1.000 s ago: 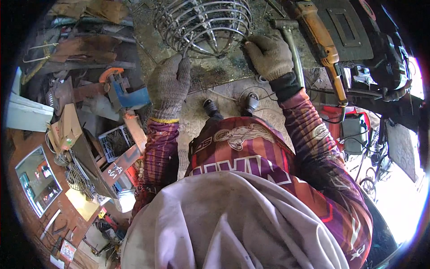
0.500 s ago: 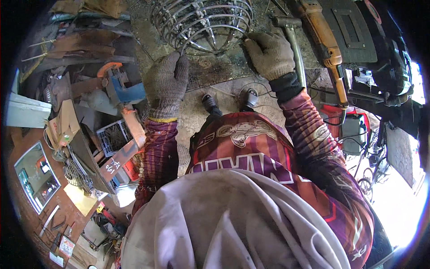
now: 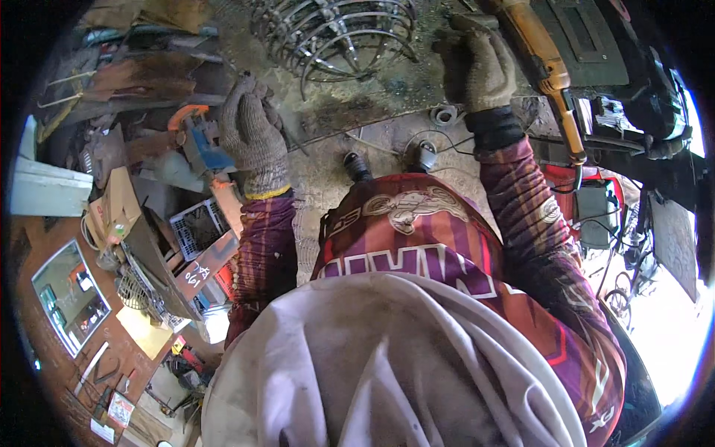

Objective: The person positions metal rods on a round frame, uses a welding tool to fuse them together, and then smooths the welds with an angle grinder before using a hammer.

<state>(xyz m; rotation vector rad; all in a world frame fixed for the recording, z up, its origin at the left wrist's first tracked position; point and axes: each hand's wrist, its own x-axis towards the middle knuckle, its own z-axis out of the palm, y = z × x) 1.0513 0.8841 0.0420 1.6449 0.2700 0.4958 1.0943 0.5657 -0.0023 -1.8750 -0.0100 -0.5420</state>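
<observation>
A cage of curved metal rods [image 3: 346, 41], joined into rings and ribs, rests on the dark worktable [image 3: 335, 112] at the top. My left hand [image 3: 253, 138], in a grey knitted glove, is to its lower left, apart from it. Its fingers are loosely bent and apart, with nothing visible in them. On the right, my gloved right hand [image 3: 488, 71] is closed over the table beside an orange angle grinder [image 3: 547, 67]. What its fingers hold, if anything, is hidden. The hammer seen there earlier no longer shows.
A dark flat panel [image 3: 581, 33] lies beyond the grinder. At left are a blue clamp-like tool [image 3: 206, 149], a crate [image 3: 199, 227] and a cardboard piece [image 3: 115, 205]. A roll [image 3: 444, 115] sits near the table's front edge, and cables [image 3: 454, 141] run across the floor.
My left hand has let go of the metal cage and moved left and down. My right hand has left the cage and moved up and right, to where the hammer lay.
</observation>
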